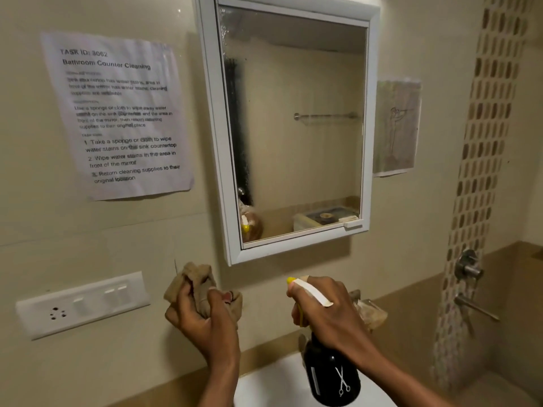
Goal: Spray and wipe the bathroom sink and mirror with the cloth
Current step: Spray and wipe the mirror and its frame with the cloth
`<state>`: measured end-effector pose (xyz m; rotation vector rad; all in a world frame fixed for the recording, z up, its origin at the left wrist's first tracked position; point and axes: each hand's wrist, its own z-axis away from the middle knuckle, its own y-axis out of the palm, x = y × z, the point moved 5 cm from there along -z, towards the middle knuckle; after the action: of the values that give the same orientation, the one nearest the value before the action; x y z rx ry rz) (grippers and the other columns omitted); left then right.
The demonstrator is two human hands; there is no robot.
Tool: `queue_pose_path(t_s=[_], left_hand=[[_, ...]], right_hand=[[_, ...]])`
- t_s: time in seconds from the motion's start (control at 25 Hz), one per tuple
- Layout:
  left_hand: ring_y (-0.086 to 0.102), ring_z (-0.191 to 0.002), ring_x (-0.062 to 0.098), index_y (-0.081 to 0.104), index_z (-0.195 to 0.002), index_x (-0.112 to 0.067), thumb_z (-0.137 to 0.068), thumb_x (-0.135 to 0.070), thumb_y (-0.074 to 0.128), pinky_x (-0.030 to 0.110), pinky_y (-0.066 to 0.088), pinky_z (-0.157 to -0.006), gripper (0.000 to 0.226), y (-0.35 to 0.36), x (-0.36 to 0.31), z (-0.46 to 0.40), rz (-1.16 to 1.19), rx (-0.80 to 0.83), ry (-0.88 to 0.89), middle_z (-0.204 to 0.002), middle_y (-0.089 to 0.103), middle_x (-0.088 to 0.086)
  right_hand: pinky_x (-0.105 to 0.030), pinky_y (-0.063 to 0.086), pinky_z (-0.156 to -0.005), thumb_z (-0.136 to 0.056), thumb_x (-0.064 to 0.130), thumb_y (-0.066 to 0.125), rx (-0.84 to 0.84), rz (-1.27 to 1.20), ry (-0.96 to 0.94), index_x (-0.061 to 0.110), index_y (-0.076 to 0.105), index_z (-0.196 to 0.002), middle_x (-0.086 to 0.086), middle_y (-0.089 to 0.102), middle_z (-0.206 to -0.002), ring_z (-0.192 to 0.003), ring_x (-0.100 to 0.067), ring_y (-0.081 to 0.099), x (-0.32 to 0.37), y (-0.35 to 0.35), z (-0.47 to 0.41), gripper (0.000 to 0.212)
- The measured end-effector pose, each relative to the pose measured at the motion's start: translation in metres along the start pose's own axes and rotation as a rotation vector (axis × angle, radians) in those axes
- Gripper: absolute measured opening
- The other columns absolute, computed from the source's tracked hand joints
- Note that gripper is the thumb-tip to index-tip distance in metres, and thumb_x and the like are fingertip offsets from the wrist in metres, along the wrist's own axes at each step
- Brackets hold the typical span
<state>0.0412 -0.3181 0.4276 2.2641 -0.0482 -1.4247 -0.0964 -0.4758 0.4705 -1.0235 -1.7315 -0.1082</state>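
Lower centre: left hand (pixel 205 315), fingers curled, gripped a crumpled tan cloth (pixel 195 284); right hand (pixel 326 309) wrapped the glossy black spray bottle (pixel 332 374) above the white sink (pixel 276 383), below the white-framed rectangular mirror (pixel 296 127).

Mirror (pixel 296 127) above sink (pixel 264 386) (notice (pixel 117 113) leftward)

Your left hand (pixel 205 318) grips a bunched tan cloth (pixel 196 286) — your right hand (pixel 326 306) curls round the white trigger head of a black spray bottle (pixel 333 374), yellow nozzle just left of that grip, below the white-framed mirror (pixel 296 124), over the white sink (pixel 273 383).
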Motion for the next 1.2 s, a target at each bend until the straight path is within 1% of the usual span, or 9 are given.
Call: queue_pose_path(t_s=[0.04, 0.12, 0.24, 0.36, 0.48, 0.68, 0.8, 0.92, 1.2], left_hand=[[0.053, -0.104, 0.015, 0.060, -0.126, -0.015, -0.089, 0.002, 0.062, 0.004, 0.044, -0.080, 0.041, 0.005, -0.005, 0.001, 0.009, 0.042, 0.023, -0.119, 0.038, 0.002], [0.055, -0.103, 0.012, 0.062, -0.122, -0.015, -0.089, 0.005, 0.062, 0.000, 0.044, -0.076, 0.039, 0.016, -0.009, 0.004, 0.042, 0.114, 0.067, -0.121, 0.038, 0.004], [0.054, -0.115, 0.019, 0.063, -0.117, -0.024, -0.089, 0.001, 0.064, 0.011, 0.048, -0.085, 0.038, 0.033, 0.000, 0.005, 0.059, 0.209, 0.122, -0.123, 0.037, -0.004], [0.046, -0.119, 0.024, 0.064, -0.118, -0.023, -0.089, -0.004, 0.066, 0.040, 0.055, -0.088, 0.035, 0.051, 0.011, 0.006, 0.031, 0.243, 0.132, -0.123, 0.035, -0.009], [0.033, -0.114, 0.017, 0.061, -0.123, -0.021, -0.090, -0.007, 0.064, 0.037, 0.050, -0.083, 0.036, 0.069, 0.021, 0.012, -0.043, 0.220, 0.059, -0.132, 0.034, 0.000], [0.033, -0.117, 0.030, 0.055, -0.123, -0.023, -0.091, -0.011, 0.063, 0.035, 0.038, -0.093, 0.035, 0.098, 0.033, 0.024, -0.146, 0.202, 0.091, -0.135, 0.028, 0.012], [0.033, -0.119, 0.033, 0.048, -0.125, -0.017, -0.092, -0.008, 0.061, 0.039, 0.040, -0.094, 0.037, 0.114, 0.038, 0.028, -0.157, 0.149, 0.095, -0.137, 0.025, 0.022], [0.032, -0.118, 0.031, 0.041, -0.125, -0.019, -0.093, -0.008, 0.059, 0.047, 0.041, -0.095, 0.039, 0.132, 0.047, 0.035, -0.157, 0.110, 0.068, -0.138, 0.024, 0.026], [0.039, -0.112, 0.037, 0.044, -0.127, -0.016, -0.092, -0.008, 0.062, 0.054, 0.043, -0.093, 0.040, 0.191, 0.062, 0.078, -0.250, 0.242, 0.149, -0.134, 0.027, 0.022]], right_hand=[[-0.026, 0.054, -0.059, -0.103, 0.026, 0.060, -0.037, 0.018, 0.007, 0.001, 0.068, -0.070, -0.011, 0.074, -0.064, -0.054, -0.009, 0.067, -0.004, -0.001, 0.000, 0.043], [-0.031, 0.058, -0.061, -0.103, 0.027, 0.059, -0.117, 0.033, 0.031, 0.003, 0.069, -0.072, -0.009, 0.075, -0.064, -0.055, -0.010, 0.069, -0.013, -0.006, 0.001, 0.041], [-0.039, 0.057, -0.063, -0.102, 0.030, 0.059, -0.234, 0.025, 0.097, 0.006, 0.069, -0.071, -0.008, 0.074, -0.060, -0.053, -0.014, 0.067, -0.027, -0.021, 0.004, 0.040], [-0.037, 0.055, -0.061, -0.102, 0.029, 0.061, -0.332, -0.006, 0.127, 0.009, 0.070, -0.067, -0.007, 0.074, -0.060, -0.054, -0.016, 0.068, -0.036, -0.040, 0.008, 0.041], [-0.036, 0.054, -0.060, -0.101, 0.029, 0.061, -0.412, 0.019, 0.161, 0.008, 0.068, -0.065, -0.007, 0.072, -0.058, -0.055, -0.022, 0.068, -0.045, -0.061, 0.011, 0.042], [-0.020, 0.048, -0.050, -0.102, 0.025, 0.062, -0.440, 0.006, 0.186, 0.012, 0.073, -0.070, -0.007, 0.073, -0.058, -0.049, -0.013, 0.063, -0.057, -0.091, 0.016, 0.036], [-0.034, 0.060, -0.065, -0.103, 0.028, 0.062, -0.442, 0.033, 0.186, 0.012, 0.076, -0.068, -0.002, 0.076, -0.061, -0.055, -0.013, 0.069, -0.066, -0.104, 0.016, 0.040], [-0.048, 0.063, -0.075, -0.100, 0.039, 0.061, -0.438, 0.045, 0.184, 0.011, 0.077, -0.069, -0.004, 0.076, -0.063, -0.061, -0.019, 0.073, -0.074, -0.111, 0.014, 0.044], [-0.053, 0.064, -0.077, -0.097, 0.043, 0.064, -0.405, -0.014, 0.199, 0.020, 0.080, -0.073, -0.005, 0.077, -0.064, -0.062, -0.016, 0.073, -0.085, -0.130, 0.012, 0.037]])
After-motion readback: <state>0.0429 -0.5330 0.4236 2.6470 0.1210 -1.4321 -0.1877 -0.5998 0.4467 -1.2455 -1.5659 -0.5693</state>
